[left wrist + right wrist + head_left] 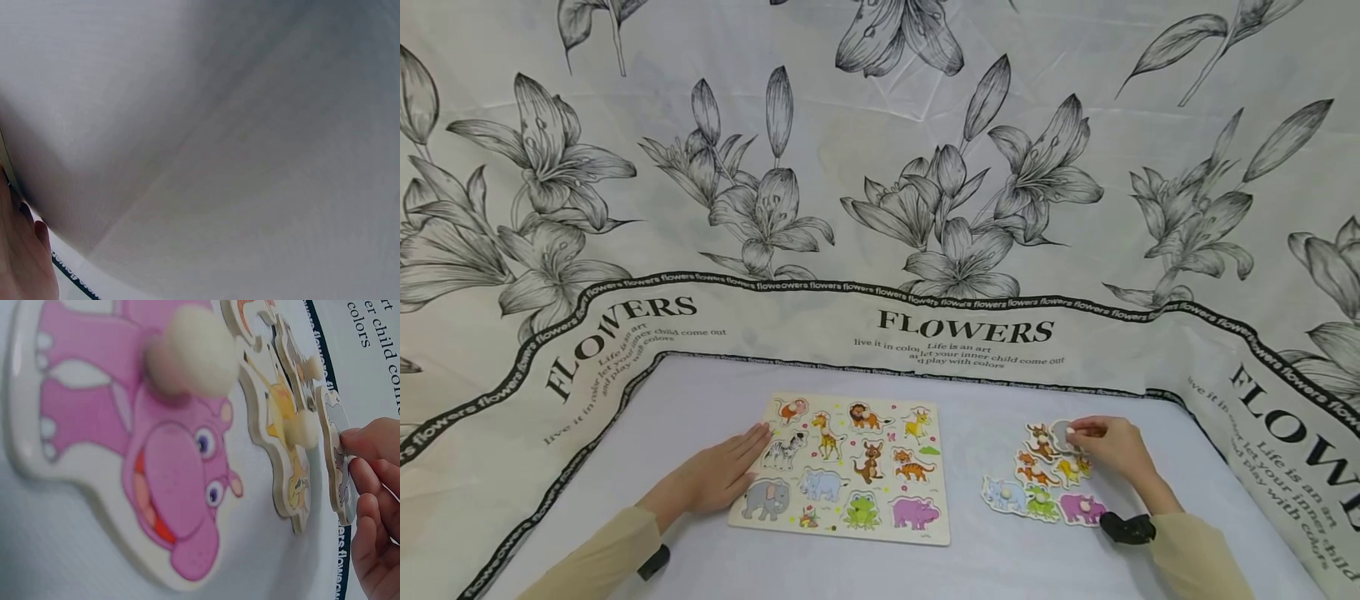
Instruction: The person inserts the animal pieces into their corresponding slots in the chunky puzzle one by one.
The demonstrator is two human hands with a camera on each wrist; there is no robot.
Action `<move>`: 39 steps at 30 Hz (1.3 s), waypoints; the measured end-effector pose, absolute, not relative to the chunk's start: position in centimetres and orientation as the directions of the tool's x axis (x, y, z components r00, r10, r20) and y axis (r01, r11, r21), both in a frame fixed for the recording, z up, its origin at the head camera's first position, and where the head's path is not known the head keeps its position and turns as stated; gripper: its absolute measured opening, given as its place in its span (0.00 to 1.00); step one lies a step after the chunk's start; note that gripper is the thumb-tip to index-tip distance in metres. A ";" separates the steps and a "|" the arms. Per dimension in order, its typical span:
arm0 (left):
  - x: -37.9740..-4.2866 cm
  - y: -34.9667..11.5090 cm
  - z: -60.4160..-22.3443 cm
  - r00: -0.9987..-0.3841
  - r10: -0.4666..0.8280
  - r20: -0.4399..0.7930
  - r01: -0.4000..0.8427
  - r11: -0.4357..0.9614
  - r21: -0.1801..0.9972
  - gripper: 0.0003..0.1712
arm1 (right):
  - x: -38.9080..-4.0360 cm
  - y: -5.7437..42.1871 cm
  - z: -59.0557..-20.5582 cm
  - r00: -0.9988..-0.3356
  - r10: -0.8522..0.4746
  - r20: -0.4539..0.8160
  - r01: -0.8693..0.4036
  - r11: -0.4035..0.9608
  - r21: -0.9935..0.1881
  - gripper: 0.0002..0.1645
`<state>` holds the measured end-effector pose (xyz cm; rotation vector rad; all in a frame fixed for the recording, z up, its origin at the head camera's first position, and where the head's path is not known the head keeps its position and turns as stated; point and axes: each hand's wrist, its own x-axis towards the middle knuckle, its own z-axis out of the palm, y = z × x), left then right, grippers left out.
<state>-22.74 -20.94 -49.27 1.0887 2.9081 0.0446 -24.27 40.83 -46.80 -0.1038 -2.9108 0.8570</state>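
My left hand [718, 475] rests at the left edge of a wooden animal puzzle board [842, 533], its straight fingers touching the rim. In the left wrist view only part of that hand [25, 256] shows, at the lower left corner. My right hand [1112, 446] pinches a grey puzzle piece [1063, 437] between thumb and fingers, above the far side of a loose group of pieces. The right wrist view shows this grey piece [337, 456] tilted on edge; the fingers hide its knob. Close by lie a yellow animal piece [287, 431] and a purple hippo piece [169, 450].
Right of the board lie a brown kangaroo piece [1041, 440], an orange tiger piece [1036, 471], a blue piece [1000, 493] and a green frog piece [1042, 502], all with knobs. A flower-printed cloth [955, 337] rises behind the white tabletop [692, 400].
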 end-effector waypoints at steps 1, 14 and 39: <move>-22.7 -20.9 -49.3 -0.755 0.656 -0.025 0.655 0.755 0.038 0.33 | -24.2 40.7 -46.7 -0.992 0.094 0.081 0.035 0.838 -0.544 0.21; -22.5 -20.8 -49.0 -0.750 0.661 -0.013 0.660 0.750 0.042 0.33 | -23.2 39.0 -46.3 -0.990 0.111 0.084 0.045 0.827 -0.560 0.21; -22.7 -20.9 -49.2 -0.748 0.663 -0.013 0.663 0.748 0.036 0.33 | -22.8 36.0 -46.8 -0.993 0.092 0.071 0.035 0.819 -0.573 0.19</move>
